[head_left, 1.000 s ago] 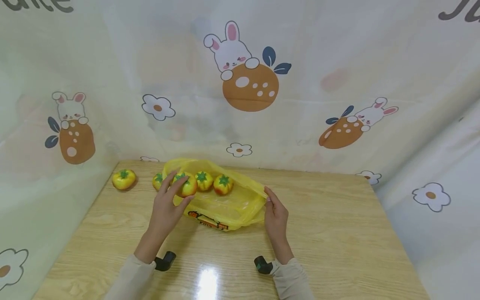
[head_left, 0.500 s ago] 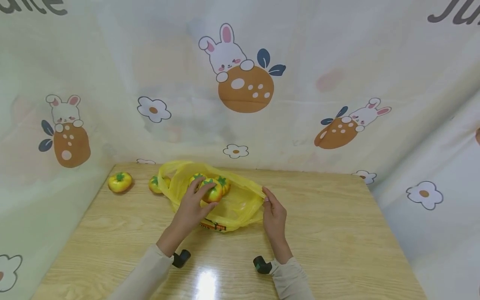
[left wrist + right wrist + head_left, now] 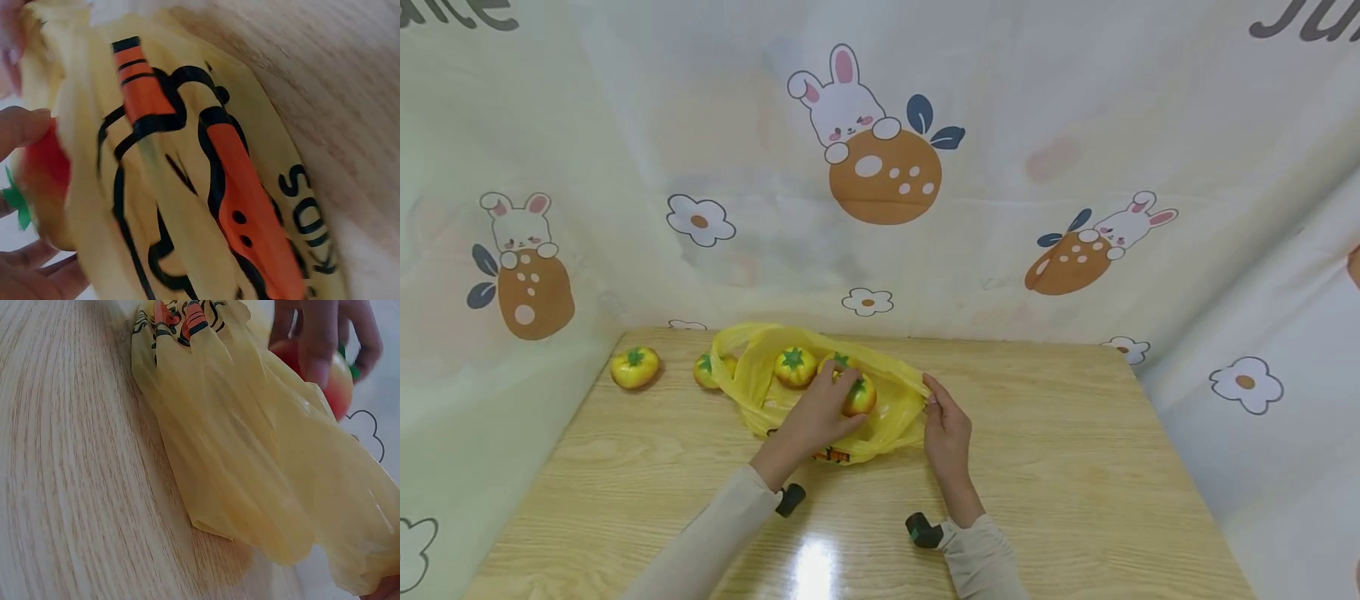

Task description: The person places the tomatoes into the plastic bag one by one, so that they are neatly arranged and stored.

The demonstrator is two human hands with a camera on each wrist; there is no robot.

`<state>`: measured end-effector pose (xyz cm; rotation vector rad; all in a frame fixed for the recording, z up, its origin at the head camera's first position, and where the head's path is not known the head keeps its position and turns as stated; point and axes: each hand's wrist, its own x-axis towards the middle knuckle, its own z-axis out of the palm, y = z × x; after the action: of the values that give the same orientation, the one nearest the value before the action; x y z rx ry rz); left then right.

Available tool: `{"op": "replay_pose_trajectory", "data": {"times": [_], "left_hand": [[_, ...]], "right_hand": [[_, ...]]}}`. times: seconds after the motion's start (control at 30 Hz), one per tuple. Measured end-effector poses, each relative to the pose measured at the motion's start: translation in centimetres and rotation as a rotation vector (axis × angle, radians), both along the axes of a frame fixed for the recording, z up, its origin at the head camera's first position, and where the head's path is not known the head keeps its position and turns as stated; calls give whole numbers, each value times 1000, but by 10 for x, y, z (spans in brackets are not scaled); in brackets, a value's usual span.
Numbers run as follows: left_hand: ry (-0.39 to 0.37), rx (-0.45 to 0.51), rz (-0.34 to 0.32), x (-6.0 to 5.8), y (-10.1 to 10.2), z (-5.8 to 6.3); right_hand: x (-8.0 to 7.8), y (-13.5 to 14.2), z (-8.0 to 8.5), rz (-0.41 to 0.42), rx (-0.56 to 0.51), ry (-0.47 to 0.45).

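Note:
My left hand (image 3: 820, 410) grips a round yellow-red, tomato-like fruit (image 3: 860, 395) with a green leafy cap, held within the mouth of a yellow plastic bag (image 3: 752, 392). The right wrist view has the same fruit (image 3: 340, 384) between the left fingers (image 3: 317, 344), at the rim of the bag (image 3: 250, 462). At the bag's right end, my right hand (image 3: 948, 433) pinches its edge between thumb and fingers. Two similar fruits lie inside the bag, one fruit (image 3: 795, 367) left of the other (image 3: 841, 362), which the left hand partly covers. Printed orange-and-black figures mark the bag (image 3: 187, 162) in the left wrist view.
Another such fruit (image 3: 635, 367) sits at the far left corner of the wooden table (image 3: 1060, 467). Between it and the bag lies one more fruit (image 3: 704, 372), partly covered by the bag's edge. A patterned curtain (image 3: 737, 275) stands behind and beside the table.
The left hand has carried its fruit rightward, from the bag's left side to its middle. The right hand keeps its pinch on the bag's edge.

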<state>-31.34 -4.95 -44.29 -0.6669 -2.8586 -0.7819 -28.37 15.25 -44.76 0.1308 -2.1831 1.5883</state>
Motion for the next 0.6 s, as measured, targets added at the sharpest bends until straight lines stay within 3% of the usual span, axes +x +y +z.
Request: {"op": "replay_pose_trajectory", "data": {"times": [0.23,0.5,0.6], "left_hand": [[129,-198,-58,-18,17,-8],[181,-254,-81,-30,28,-17],[200,-250,-81,-33,30,-18]], "right_hand": [[2,3,-1,9,-1,-14],[1,6,-2,35,-4,-38],[-7,9,-14,47,-31,-37]]}}
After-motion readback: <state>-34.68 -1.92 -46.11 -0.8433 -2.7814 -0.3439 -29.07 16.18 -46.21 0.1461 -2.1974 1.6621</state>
